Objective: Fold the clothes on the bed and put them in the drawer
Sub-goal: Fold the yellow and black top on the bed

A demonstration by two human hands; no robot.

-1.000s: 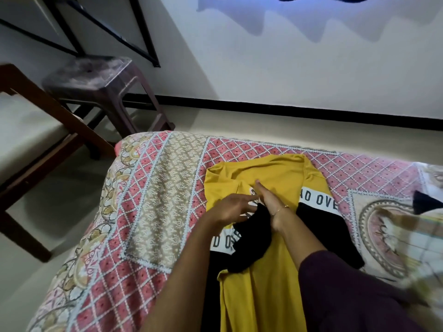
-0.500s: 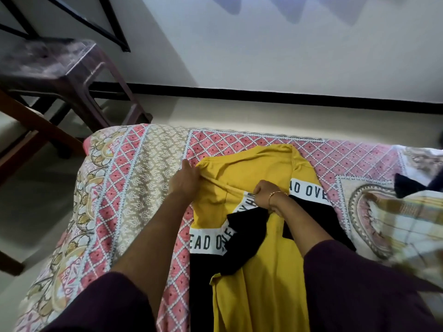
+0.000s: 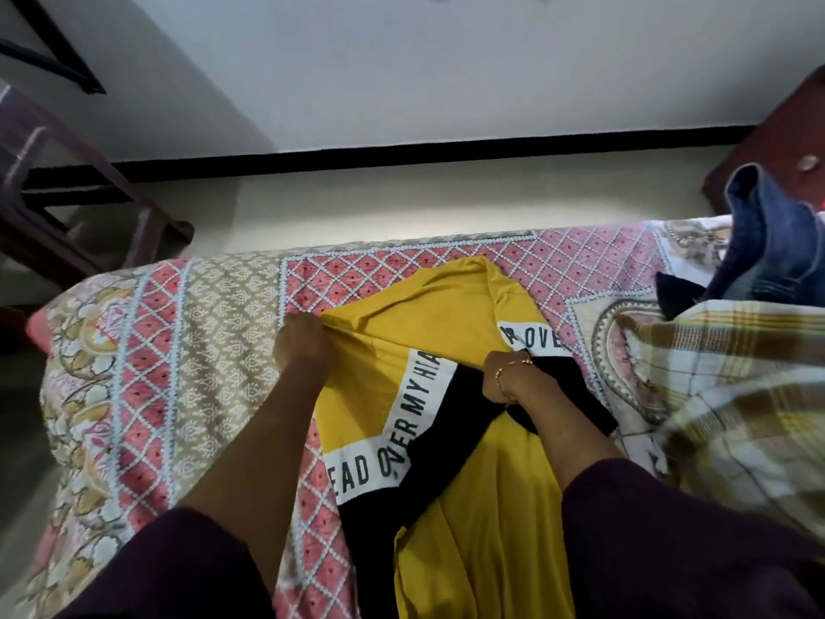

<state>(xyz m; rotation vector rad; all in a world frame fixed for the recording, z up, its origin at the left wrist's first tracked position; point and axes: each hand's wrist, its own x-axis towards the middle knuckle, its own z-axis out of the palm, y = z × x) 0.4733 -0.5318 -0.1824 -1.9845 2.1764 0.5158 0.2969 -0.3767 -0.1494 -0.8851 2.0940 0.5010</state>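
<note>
The yellow shirt (image 3: 451,314) lies lengthwise on the bed (image 3: 187,350), running away from the person. Left hand (image 3: 306,344) pinches its left shoulder; right hand (image 3: 506,373) apparently grips mid-chest.

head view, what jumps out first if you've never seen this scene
The yellow and black shirt with white lettered bands, spread mid-bed on the pink patterned bedsheet. The left hand grips its yellow edge and the right hand holds the fabric near the middle. At right lie a plaid cloth and blue jeans.
</note>
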